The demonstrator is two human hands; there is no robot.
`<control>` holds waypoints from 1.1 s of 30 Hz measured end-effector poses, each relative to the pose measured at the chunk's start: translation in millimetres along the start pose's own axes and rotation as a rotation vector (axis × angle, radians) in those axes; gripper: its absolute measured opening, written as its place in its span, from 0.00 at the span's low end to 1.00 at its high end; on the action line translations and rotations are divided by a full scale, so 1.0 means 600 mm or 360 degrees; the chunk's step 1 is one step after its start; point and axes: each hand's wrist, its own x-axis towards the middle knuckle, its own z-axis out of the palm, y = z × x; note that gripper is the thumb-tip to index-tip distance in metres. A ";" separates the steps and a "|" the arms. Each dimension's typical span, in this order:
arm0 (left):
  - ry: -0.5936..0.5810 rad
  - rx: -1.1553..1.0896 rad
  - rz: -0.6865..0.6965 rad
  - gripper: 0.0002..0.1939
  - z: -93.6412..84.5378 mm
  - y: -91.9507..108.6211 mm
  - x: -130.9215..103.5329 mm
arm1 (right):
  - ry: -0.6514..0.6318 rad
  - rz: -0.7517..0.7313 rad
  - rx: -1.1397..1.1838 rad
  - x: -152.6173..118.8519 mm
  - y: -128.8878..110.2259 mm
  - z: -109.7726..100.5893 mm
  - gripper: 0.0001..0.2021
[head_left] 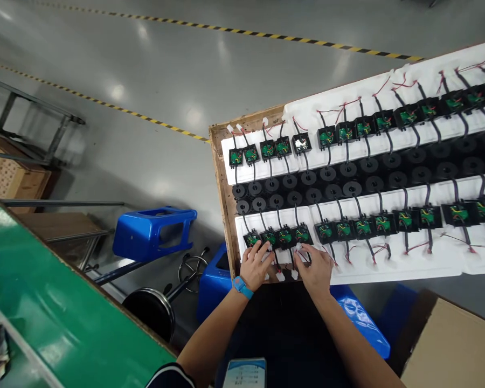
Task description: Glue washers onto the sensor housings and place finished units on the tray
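My left hand (255, 268), with a blue watch (242, 288) on its wrist, is at the near left end of the board. Its thumb and forefinger pinch a small white connector (269, 247), and its other fingers curl by the nearest black box with a green circuit board (251, 238). Just to the right, my right hand (317, 270) pinches another white connector (298, 247) below the fourth box (302, 233). Two more white connectors (281, 276) hang on short leads between the hands. Each box has a black cable running to a round black disc (276, 201).
Two long rows of similar boxes lie on white foam (392, 264) in a wooden frame (220, 186). Blue stools (153, 234) and a round black stool (149, 312) stand left. A green table (64, 307) is at lower left, a cardboard box (455, 345) at lower right.
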 end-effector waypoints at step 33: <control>0.0128 -0.0101 -0.0174 0.16 0.004 0.020 -0.061 | -0.0573 -0.1029 -0.0010 0.011 0.004 0.033 0.11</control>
